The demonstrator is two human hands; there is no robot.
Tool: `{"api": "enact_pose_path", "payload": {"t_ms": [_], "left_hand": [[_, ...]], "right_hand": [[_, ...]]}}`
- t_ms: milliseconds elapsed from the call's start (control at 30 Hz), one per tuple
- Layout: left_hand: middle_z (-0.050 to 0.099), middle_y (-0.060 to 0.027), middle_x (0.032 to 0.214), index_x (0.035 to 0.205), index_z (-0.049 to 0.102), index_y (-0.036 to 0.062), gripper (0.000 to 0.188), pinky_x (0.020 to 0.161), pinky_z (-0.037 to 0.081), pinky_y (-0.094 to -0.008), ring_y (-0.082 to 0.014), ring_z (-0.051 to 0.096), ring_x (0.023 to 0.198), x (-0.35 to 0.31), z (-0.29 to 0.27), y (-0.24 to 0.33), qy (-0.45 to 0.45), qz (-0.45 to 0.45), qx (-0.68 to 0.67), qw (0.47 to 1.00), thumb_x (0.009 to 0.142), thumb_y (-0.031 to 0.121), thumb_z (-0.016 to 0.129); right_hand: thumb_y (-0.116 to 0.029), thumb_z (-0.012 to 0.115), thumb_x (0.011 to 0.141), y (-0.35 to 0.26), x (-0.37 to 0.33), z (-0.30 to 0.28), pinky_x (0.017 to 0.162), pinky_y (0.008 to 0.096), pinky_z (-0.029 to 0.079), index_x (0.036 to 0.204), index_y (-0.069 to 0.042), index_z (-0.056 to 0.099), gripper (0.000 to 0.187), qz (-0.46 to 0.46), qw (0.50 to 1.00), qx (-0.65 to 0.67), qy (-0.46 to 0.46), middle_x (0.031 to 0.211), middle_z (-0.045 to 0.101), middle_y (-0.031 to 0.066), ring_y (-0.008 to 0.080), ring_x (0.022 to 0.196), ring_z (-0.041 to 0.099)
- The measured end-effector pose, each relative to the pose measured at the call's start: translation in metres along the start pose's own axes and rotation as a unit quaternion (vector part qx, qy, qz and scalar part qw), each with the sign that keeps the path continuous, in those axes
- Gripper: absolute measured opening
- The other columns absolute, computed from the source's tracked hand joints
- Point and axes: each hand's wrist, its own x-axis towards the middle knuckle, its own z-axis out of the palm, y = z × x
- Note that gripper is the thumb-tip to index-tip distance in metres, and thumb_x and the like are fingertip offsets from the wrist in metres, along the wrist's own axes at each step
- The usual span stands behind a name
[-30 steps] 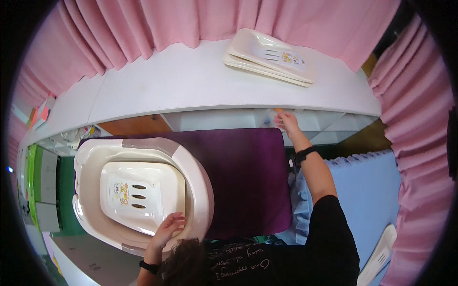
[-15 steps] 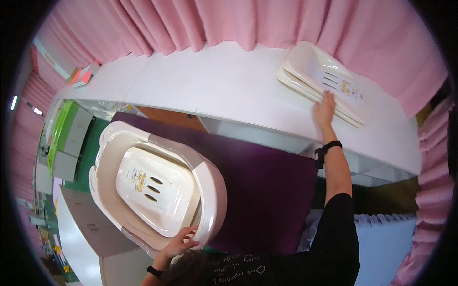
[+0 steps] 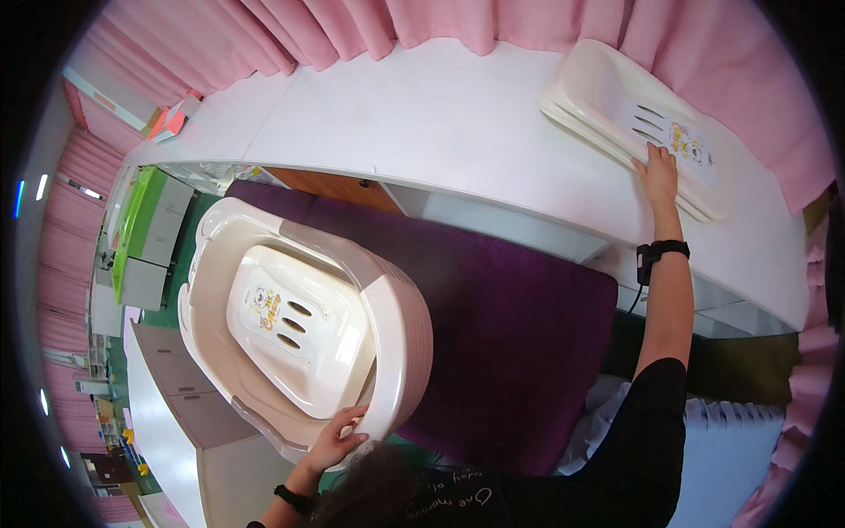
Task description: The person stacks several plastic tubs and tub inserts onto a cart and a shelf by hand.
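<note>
A large cream baby bathtub [image 3: 400, 330] stands tilted at the left, over purple cloth. Inside it lies a cream slotted bath insert [image 3: 339, 356] with a printed picture. My left hand [image 3: 334, 440] is closed over the tub's near rim, with its fingertips bent inward beside the insert. On the white counter at the right rests a stack of similar bath inserts [image 3: 607, 88]. My right arm reaches out to it, and my right hand [image 3: 659, 180] grips the near edge of the stack, fingers on top. The thumb there is partly hidden.
Pink curtains [image 3: 440, 22] hang behind the long white counter [image 3: 396, 114]. Purple cloth [image 3: 510, 352] spreads below it. A white cabinet [image 3: 167, 387] stands at the left, a green-and-white unit [image 3: 141, 238] beyond. A ruffled pale-blue cover [image 3: 731, 458] is at the lower right.
The view has shifted, so the tub and counter sit farther right in it. My right fingers have bent more around the insert stack's edge. My left hand stays on the tub rim.
</note>
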Motion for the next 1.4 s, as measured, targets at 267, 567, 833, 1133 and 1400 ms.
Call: {"api": "enact_pose_path", "payload": {"t_ms": [267, 567, 833, 1133, 1400], "left_hand": [[0.051, -0.0066, 0.118, 0.128, 0.047, 0.0085, 0.050, 0.093, 0.036, -0.0320, -0.0193, 0.047, 0.110, 0.001, 0.009, -0.014, 0.010, 0.011, -0.007, 1.000, 0.081, 0.006, 0.064], [0.052, -0.0109, 0.114, 0.127, 0.045, 0.0058, 0.047, 0.093, 0.037, -0.0325, -0.0211, 0.048, 0.106, 0.018, 0.016, -0.028, 0.025, 0.038, -0.010, 0.999, 0.083, 0.008, 0.061], [0.047, -0.0142, 0.116, 0.129, 0.042, 0.0059, 0.049, 0.091, 0.040, -0.0343, -0.0234, 0.046, 0.109, 0.032, 0.019, -0.037, 0.006, 0.088, 0.033, 0.996, 0.084, 0.012, 0.060], [0.047, -0.0085, 0.121, 0.132, 0.040, 0.0082, 0.048, 0.094, 0.036, -0.0310, -0.0170, 0.041, 0.113, 0.050, 0.009, -0.017, -0.095, -0.004, -0.031, 0.995, 0.092, 0.032, 0.051], [0.053, -0.0110, 0.118, 0.127, 0.042, 0.0049, 0.049, 0.094, 0.040, -0.0346, -0.0199, 0.049, 0.110, 0.052, -0.077, -0.003, 0.040, 0.126, -0.216, 0.967, 0.097, 0.041, 0.029]], "right_hand": [[-0.025, 0.068, 0.073, 0.002, -0.045, -0.024, 0.082, 0.0391, 0.045, 0.101, -0.004, 0.059, 0.036, -0.082, 0.997, 0.009, 0.010, 0.100, 0.055, 0.0107, 0.0293, 0.095, 0.054], [-0.007, 0.054, 0.072, 0.011, -0.063, -0.151, 0.077, 0.0388, 0.048, 0.102, -0.007, 0.060, 0.031, -0.007, 0.996, 0.010, 0.090, 0.103, 0.059, 0.0069, 0.0280, 0.091, 0.059], [-0.021, 0.059, 0.087, -0.016, -0.106, -0.216, 0.079, 0.0294, 0.043, 0.095, 0.001, 0.062, 0.024, -0.031, 0.917, 0.326, 0.229, 0.092, 0.063, 0.0119, 0.0238, 0.084, 0.058], [-0.013, 0.064, 0.082, -0.093, -0.205, -0.228, 0.075, 0.0293, 0.045, 0.093, 0.002, 0.063, 0.018, -0.149, 0.884, 0.436, 0.078, 0.094, 0.064, 0.0112, 0.0198, 0.082, 0.060], [0.004, 0.056, 0.072, -0.168, -0.257, -0.229, 0.078, 0.0287, 0.045, 0.099, 0.007, 0.056, 0.027, -0.196, 0.835, 0.514, -0.006, 0.091, 0.062, 0.0115, 0.0186, 0.085, 0.059]]}}
